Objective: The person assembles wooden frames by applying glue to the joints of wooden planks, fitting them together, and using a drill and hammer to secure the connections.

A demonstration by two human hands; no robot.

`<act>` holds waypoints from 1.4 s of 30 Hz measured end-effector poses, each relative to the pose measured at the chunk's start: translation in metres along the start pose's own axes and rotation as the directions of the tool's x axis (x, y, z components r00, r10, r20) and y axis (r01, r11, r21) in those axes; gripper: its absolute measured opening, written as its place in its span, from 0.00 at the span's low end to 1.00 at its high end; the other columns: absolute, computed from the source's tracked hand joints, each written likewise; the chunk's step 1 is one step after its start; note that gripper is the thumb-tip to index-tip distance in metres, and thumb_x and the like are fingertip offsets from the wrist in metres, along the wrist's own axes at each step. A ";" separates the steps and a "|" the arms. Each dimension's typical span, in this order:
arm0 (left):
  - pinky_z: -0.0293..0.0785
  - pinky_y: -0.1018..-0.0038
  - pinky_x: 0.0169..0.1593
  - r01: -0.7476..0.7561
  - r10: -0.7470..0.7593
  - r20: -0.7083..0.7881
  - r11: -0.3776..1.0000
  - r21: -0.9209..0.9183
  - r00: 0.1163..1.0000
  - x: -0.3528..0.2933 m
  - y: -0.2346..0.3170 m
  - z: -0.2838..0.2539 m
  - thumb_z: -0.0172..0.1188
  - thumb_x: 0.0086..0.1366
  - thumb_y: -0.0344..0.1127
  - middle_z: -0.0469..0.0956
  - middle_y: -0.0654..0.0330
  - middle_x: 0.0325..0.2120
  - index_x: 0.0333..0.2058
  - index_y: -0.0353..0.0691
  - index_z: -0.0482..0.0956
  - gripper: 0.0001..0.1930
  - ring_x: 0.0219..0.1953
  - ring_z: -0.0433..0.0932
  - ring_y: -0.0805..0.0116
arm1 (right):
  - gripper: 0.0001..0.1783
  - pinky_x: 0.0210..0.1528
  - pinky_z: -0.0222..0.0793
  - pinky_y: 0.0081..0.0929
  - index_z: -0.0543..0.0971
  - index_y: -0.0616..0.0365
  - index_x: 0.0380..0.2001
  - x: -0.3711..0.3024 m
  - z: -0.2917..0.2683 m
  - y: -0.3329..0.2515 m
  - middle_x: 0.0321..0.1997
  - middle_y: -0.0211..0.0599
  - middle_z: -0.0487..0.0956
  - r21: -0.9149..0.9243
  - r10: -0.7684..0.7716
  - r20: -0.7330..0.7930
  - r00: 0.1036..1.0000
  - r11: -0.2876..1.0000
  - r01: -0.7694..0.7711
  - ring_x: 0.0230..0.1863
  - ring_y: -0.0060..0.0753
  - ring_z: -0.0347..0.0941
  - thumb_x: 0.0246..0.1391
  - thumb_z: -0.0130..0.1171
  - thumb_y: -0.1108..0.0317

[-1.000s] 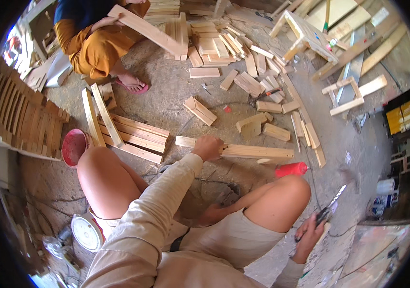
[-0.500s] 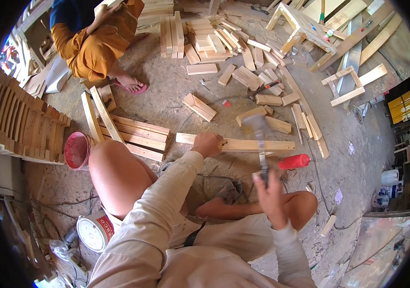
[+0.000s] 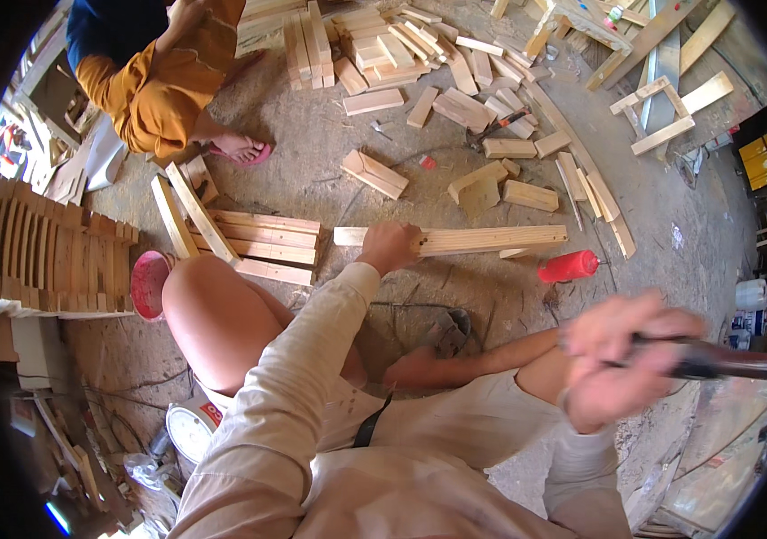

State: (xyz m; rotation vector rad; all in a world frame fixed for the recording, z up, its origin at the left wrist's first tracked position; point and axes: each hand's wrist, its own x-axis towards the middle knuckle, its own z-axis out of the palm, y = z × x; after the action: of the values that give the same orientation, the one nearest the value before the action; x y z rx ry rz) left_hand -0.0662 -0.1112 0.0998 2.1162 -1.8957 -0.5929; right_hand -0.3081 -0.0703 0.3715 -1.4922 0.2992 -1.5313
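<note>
My left hand is closed around a pale wooden batten that lies across the floor in front of me. Dark holes or knots show in the wood beside my fingers. Raised at the right, my right hand grips the dark handle of a hammer; motion blurs the hand, and the hammer's head is out of view. Beyond the right end of the batten lies a red bottle with a thin nozzle. A short wood offcut shows partly under the batten.
Several battens lie left of my left hand, near a pink bucket. Wood blocks are piled farther off, with another hammer among them. A person in orange trousers sits at the far left. Stacked slatted wood stands at left.
My right hand has swung the hammer up and to the right, away from above the batten. My left hand stays on the batten. The whole view has shifted slightly.
</note>
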 end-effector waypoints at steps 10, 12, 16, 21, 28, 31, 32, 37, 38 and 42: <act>0.81 0.58 0.44 0.000 0.000 0.036 1.000 0.015 0.999 0.001 0.002 -0.002 0.68 0.53 0.45 0.86 0.54 0.34 0.45 0.53 0.87 0.19 0.39 0.86 0.52 | 0.16 0.25 0.65 0.42 0.73 0.62 0.37 -0.065 -0.054 0.092 0.22 0.42 0.73 -0.786 0.451 0.088 0.888 0.579 -0.216 0.19 0.42 0.68 0.67 0.59 0.58; 0.81 0.58 0.44 0.027 -0.028 0.045 0.999 0.020 0.999 -0.001 -0.005 0.000 0.69 0.53 0.44 0.86 0.55 0.34 0.44 0.53 0.87 0.18 0.39 0.86 0.52 | 0.12 0.21 0.62 0.32 0.72 0.59 0.39 -0.023 -0.032 0.050 0.24 0.37 0.73 -0.631 0.356 0.037 0.934 0.733 -0.254 0.18 0.30 0.66 0.69 0.57 0.61; 0.80 0.58 0.43 0.029 -0.029 0.017 1.000 0.000 0.999 -0.003 -0.008 0.006 0.69 0.52 0.43 0.85 0.55 0.33 0.43 0.52 0.87 0.17 0.40 0.85 0.52 | 0.07 0.20 0.58 0.17 0.70 0.57 0.43 0.001 0.009 0.027 0.24 0.31 0.70 -0.081 -0.025 -0.022 0.999 0.996 0.023 0.18 0.20 0.62 0.70 0.54 0.66; 0.80 0.58 0.43 -0.023 0.022 0.047 0.999 0.027 0.999 0.006 0.009 0.006 0.69 0.52 0.42 0.85 0.55 0.32 0.41 0.53 0.87 0.16 0.40 0.85 0.52 | 0.19 0.34 0.69 0.52 0.73 0.68 0.37 -0.151 -0.077 0.131 0.28 0.62 0.78 -0.915 0.731 0.016 0.682 0.287 -0.285 0.32 0.66 0.77 0.68 0.57 0.58; 0.80 0.58 0.43 0.044 -0.043 -0.004 0.999 0.002 0.999 -0.002 -0.004 0.010 0.68 0.51 0.42 0.85 0.55 0.32 0.40 0.52 0.87 0.15 0.39 0.85 0.52 | 0.16 0.28 0.66 0.37 0.72 0.64 0.33 -0.075 -0.039 0.082 0.21 0.42 0.74 -0.713 0.500 -0.108 0.860 0.563 -0.417 0.21 0.41 0.70 0.67 0.60 0.61; 0.80 0.58 0.43 0.046 -0.046 0.010 0.999 0.004 0.999 -0.002 0.004 0.006 0.69 0.51 0.42 0.85 0.54 0.32 0.40 0.51 0.86 0.15 0.39 0.85 0.52 | 0.12 0.27 0.64 0.28 0.72 0.62 0.33 -0.074 -0.023 0.062 0.22 0.32 0.73 -0.522 0.455 -0.162 0.876 0.714 -0.467 0.22 0.25 0.68 0.65 0.62 0.67; 0.80 0.58 0.43 0.029 -0.029 0.003 1.000 -0.007 1.000 -0.002 0.005 0.006 0.69 0.51 0.42 0.85 0.54 0.32 0.39 0.51 0.86 0.15 0.39 0.85 0.52 | 0.11 0.27 0.63 0.26 0.71 0.61 0.34 -0.075 -0.019 0.060 0.22 0.29 0.72 -0.464 0.450 -0.166 0.877 0.749 -0.472 0.23 0.21 0.67 0.65 0.62 0.69; 0.80 0.58 0.44 0.017 -0.017 0.031 1.000 -0.009 0.999 0.000 0.011 0.001 0.69 0.50 0.41 0.85 0.54 0.32 0.39 0.50 0.86 0.15 0.39 0.85 0.51 | 0.19 0.29 0.69 0.45 0.73 0.66 0.37 -0.173 -0.075 0.130 0.25 0.56 0.78 -0.921 0.621 0.045 0.782 0.328 -0.208 0.27 0.64 0.75 0.67 0.59 0.57; 0.80 0.58 0.44 -0.007 0.007 0.018 1.000 -0.018 1.000 0.003 0.014 0.001 0.68 0.50 0.41 0.85 0.54 0.33 0.39 0.49 0.86 0.15 0.40 0.85 0.50 | 0.21 0.29 0.69 0.47 0.73 0.67 0.37 -0.181 -0.089 0.138 0.25 0.59 0.78 -0.952 0.661 0.051 0.748 0.259 -0.165 0.27 0.69 0.75 0.67 0.58 0.55; 0.80 0.57 0.45 0.009 -0.009 -0.001 1.000 -0.017 1.000 -0.004 0.000 0.012 0.68 0.49 0.40 0.85 0.53 0.34 0.39 0.48 0.86 0.16 0.42 0.84 0.50 | 0.20 0.19 0.67 0.40 0.73 0.63 0.36 -0.139 -0.065 0.094 0.17 0.42 0.74 -0.688 0.897 -0.117 0.427 0.236 -0.686 0.18 0.37 0.75 0.66 0.61 0.55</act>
State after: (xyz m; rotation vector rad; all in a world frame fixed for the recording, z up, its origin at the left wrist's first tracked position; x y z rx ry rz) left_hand -0.0716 -0.1062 0.0894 2.1154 -1.8744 -0.6079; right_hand -0.3498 -0.0442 0.1985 -1.6137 1.3338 -0.2543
